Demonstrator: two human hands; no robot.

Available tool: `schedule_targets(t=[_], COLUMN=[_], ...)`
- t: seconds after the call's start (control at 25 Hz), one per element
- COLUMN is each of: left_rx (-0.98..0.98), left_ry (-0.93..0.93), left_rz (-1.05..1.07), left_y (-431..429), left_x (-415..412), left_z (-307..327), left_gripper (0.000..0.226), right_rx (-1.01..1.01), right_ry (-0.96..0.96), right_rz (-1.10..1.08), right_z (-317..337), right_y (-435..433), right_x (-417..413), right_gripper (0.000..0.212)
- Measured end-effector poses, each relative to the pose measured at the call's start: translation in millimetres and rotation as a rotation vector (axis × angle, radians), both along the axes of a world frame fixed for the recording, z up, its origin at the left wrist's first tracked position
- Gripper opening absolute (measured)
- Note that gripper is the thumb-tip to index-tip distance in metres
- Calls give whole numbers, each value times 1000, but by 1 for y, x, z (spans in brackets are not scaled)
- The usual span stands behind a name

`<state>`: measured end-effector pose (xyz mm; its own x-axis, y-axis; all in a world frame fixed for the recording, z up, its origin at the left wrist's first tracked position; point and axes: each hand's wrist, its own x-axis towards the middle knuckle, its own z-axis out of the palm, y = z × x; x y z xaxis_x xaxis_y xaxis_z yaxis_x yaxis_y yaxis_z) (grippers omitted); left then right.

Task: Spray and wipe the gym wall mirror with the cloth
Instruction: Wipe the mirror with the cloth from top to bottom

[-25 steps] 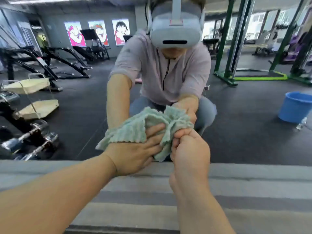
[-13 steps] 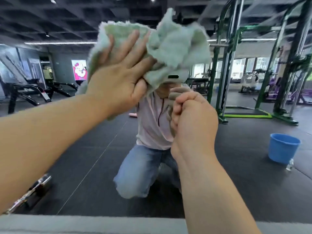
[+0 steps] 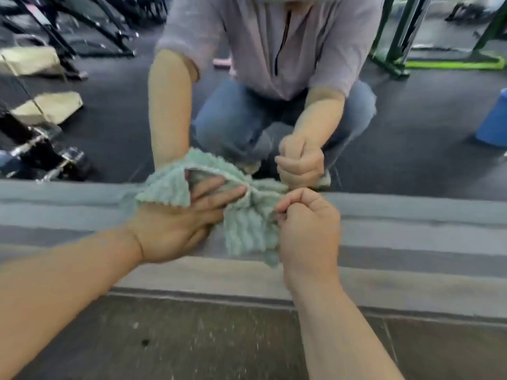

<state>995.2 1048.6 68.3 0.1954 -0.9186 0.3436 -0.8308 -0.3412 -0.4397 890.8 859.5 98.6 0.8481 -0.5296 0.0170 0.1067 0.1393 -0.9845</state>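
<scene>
Cloth [image 3: 247, 223], pale green and ribbed, is bunched low against the mirror [image 3: 115, 127], right at the glass's bottom edge, with one flap folded back over the left hand [image 3: 175, 229]. That hand lies flat with fingers spread, pressing the fabric to the glass at about nine o'clock of the bundle. The right hand [image 3: 307, 226] is a closed fist at three o'clock, pinching a corner of the same cloth; the two hands sit close together, joined by the fabric.

Wiping seems to be the step in hand, along the lowest strip of glass. To do it well, I would flatten the wad so a broad face meets the mirror, keep even palm pressure, and overlap each pass so no streaks stay by the frame.

Edges matter here: the grey ledge [image 3: 411, 242] runs directly under the glass, so knuckles can scrape it and the hanging tail may drag on it. Open glass extends toward nine and three o'clock and upward to twelve; downward there is no room left. No spray bottle shows itself.
</scene>
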Motion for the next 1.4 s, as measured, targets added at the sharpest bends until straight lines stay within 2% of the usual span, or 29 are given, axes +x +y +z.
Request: schedule_targets(t=[0.12, 0.24, 0.28, 0.4, 0.48, 0.6, 0.68, 0.72, 0.8, 0.84, 0.88, 0.92, 1.04, 1.2, 1.4], left_rx=[-37, -22, -13, -53, -136, -300, -452, -562, -760, -787, -770, -749, -752, -864, -870], left_ry=[96, 115, 115, 99, 159, 288, 306, 289, 329, 404, 459, 469, 426, 554, 682], left_rz=[17, 22, 23, 26, 112, 239, 285, 379, 755, 962, 1073, 1056, 814, 659, 494], left_y=[-3, -2, -3, -2, -3, -5, 5, 14, 38, 46, 47, 41, -8, -85, -176], left_x=[-1, -5, -7, -10, -20, -34, -38, -41, -49, -53, -55, -55, -55, -78, -105], left_z=[4, 7, 7, 4, -5, -8, -8, -7, -4, -3, -2, -1, 8, 6, 6], left_gripper=[43, 43, 42, 34, 31, 26, 24, 23, 28, 34, 37, 35, 25, 26, 31], right_rx=[-60, -46, -104, -509, -726, -920, -1002, -1033, -1068, -1075, -1076, -1073, -1105, -1074, -922], right_ry=[28, 83, 129, 246, 270, 238, 211, 191, 143, 120, 107, 109, 126, 87, 174], right_rz=[-34, -69, -53, 90, 158, 210, 212, 209, 187, 169, 143, 114, 28, -175, -411], right_z=[-24, -16, -13, -8, -5, -1, -1, -3, -11, -15, -15, -14, -9, -17, -21], right_y=[7, 8, 8, 15, 21, 33, 43, 49, 54, 53, 48, 41, 7, -58, -128], right_x=[2, 11, 11, 1, -1, 8, 13, 12, 9, 7, 7, 8, 6, -18, -37], right_gripper=[35, 32, 31, 20, 21, 27, 28, 28, 30, 30, 27, 24, 20, 17, 21])
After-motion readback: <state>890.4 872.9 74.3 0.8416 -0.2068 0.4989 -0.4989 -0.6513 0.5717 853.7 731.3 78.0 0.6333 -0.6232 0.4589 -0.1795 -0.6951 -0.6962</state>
